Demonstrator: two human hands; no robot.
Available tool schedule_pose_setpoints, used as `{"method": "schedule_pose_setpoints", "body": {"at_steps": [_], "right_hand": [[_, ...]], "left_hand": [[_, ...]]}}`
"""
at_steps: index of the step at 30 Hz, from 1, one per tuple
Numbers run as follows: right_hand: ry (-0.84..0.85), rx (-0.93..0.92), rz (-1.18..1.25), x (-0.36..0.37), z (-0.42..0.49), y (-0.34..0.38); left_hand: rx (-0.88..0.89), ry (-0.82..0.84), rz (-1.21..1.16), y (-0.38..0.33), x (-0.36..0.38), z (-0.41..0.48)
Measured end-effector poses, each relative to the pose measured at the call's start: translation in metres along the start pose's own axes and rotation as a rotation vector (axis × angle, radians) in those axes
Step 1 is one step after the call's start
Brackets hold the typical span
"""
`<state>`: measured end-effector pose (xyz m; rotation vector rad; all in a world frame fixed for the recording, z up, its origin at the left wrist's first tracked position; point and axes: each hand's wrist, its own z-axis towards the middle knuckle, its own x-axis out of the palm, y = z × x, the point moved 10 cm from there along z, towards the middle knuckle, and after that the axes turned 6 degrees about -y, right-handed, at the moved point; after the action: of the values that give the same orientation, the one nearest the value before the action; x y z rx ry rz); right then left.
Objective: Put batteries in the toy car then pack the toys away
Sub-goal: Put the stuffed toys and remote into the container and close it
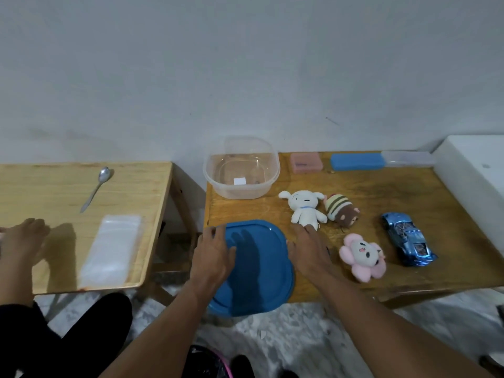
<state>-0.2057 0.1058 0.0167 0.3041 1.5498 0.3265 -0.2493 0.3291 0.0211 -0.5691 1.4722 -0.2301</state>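
The lid (259, 268) at the front edge of the bench (409, 192) is plain blue; the toy car (407, 241) is shiny metallic blue. The plush dog (305, 208) is white, the flower plush (362, 256) pink with a white face, the third plush (341, 211) brown with cream-and-olive stripes.

One head-worn wide-angle view, forward and down, close above the wooden table (409, 192)
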Motion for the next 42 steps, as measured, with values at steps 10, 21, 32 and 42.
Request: {"method": "schedule_pose_setpoints", "body": {"at_steps": [10, 21, 32, 42], "right_hand": [[-0.103, 0.036, -0.077, -0.061, 0.04, -0.052], [0.025, -0.217, -0.205, -0.07, 0.1, -0.117], [0.215, -0.223, -0.102, -0.038, 0.123, -0.145], [0.313, -0.168, -0.016, -0.023, 0.142, -0.146]], "left_hand": [[0.328, 0.018, 0.04, -0.141, 0.023, 0.029], [0.324, 0.121, 0.293, -0.211, 0.103, 0.058], [0.182, 0.149, 0.32, -0.228, 0.136, 0.077], [0.115, 0.196, 0.322, -0.206, 0.164, 0.106]]}}
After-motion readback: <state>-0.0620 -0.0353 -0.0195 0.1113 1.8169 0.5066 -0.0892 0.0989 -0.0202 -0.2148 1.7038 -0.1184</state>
